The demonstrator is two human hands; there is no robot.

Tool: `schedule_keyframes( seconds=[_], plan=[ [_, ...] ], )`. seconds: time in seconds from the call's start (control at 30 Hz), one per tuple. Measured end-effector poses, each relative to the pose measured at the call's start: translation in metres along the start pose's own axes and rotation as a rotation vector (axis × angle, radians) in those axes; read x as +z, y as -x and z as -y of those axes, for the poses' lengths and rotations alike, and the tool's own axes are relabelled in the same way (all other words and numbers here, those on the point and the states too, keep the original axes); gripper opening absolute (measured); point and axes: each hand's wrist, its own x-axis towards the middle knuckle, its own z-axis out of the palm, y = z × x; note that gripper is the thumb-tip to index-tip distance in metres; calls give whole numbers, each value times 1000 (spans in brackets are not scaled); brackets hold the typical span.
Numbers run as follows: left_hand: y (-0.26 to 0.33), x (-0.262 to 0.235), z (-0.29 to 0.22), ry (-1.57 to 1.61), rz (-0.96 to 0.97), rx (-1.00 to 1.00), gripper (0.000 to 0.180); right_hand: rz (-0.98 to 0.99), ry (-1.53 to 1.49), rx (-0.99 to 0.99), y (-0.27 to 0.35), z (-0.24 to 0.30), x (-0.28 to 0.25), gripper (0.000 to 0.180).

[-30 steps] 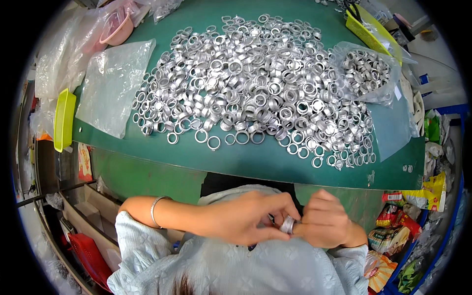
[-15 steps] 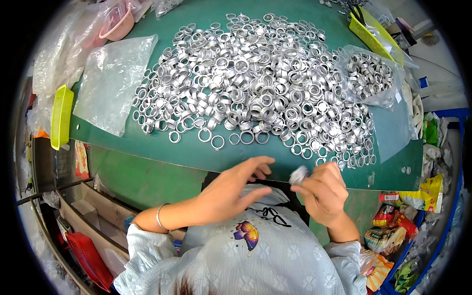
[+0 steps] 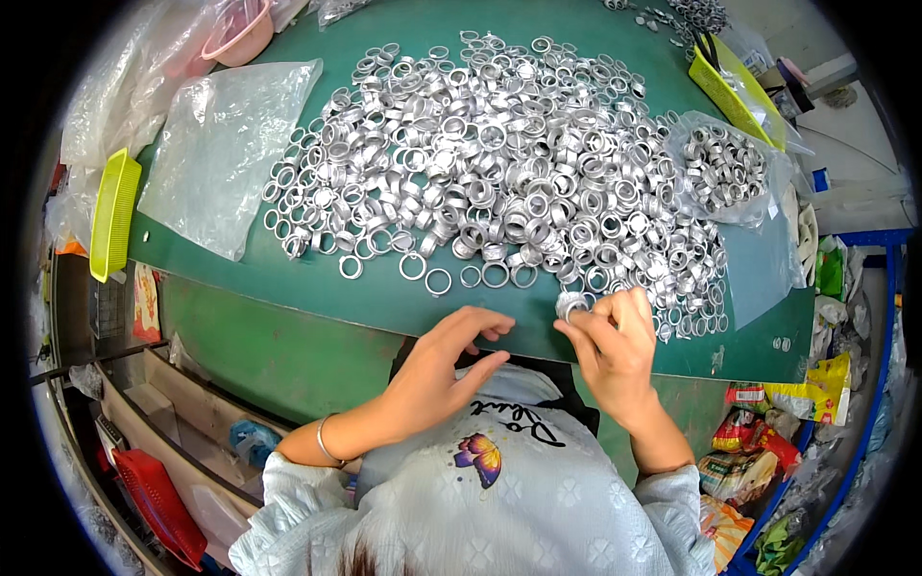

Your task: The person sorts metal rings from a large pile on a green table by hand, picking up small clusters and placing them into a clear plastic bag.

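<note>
A wide heap of silver metal rings (image 3: 499,144) covers much of the green table (image 3: 384,293). In my right hand (image 3: 615,350), the thumb and fingertips pinch a silver metal ring (image 3: 570,304) close to the heap's near edge. Whether more than one ring is in that pinch, I cannot make out. My left hand (image 3: 444,363) hovers in front of the table's near edge, its thumb and fingers apart with nothing between them. Several loose rings lie on the table beyond it.
A clear bag of rings (image 3: 725,163) lies right of the heap, near a yellow-green basket (image 3: 735,91). Flat clear plastic (image 3: 226,158), a narrow yellow basket (image 3: 116,216) and a pink bowl (image 3: 240,38) are at the left. Colourful packages (image 3: 816,394) fill a rack at the lower right.
My right hand has moved slightly forward and left, bringing the pinched ring up to the heap's near edge. My left hand has shifted slightly left and stays open.
</note>
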Motion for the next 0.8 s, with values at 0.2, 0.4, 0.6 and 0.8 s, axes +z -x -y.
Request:
schedule_keyframes(
  seconds=[0.2,0.4,0.6,0.8],
  plan=[
    [-13,10,16,829,224,-362,27,339,-346,-171,-3,4,10,15],
    [-51,-50,-5,-49,-313,97,25,15,-19,-48,-44,-26,9,24],
    [-70,-49,1,-420,-596,321,40,-16,-1,20,-45,-45,20,20],
    [-30,-9,9,-25,-99,148,43,-129,-180,259,-46,-45,6,20]
  ],
)
